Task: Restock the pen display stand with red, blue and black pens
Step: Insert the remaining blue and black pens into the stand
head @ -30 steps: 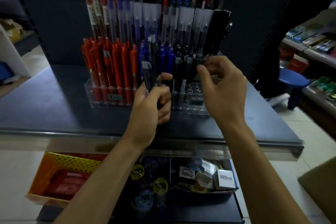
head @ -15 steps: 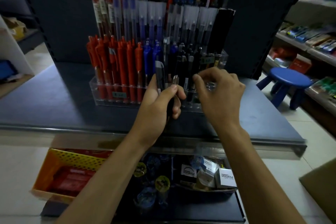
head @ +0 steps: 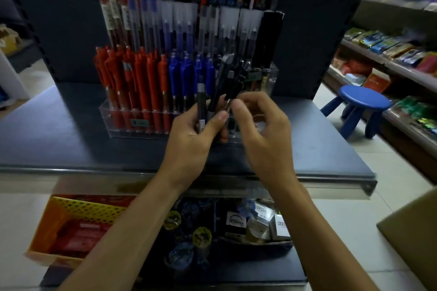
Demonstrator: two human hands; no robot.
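Brought together since the earlier frame, both hands are held before the display stand (head: 125, 126): black pens (head: 218, 88) are gripped in a bundle by the left hand (head: 189, 142), and one of them is pinched by the right hand (head: 262, 134).

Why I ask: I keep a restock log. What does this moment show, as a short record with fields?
left grip: holds a bundle of black pens upright in front of the stand
right grip: thumb and forefinger pinch one pen of that bundle
display stand: clear, on the dark counter
front row: red pens at left, blue pens in the middle
below counter: yellow basket
at right: blue stool
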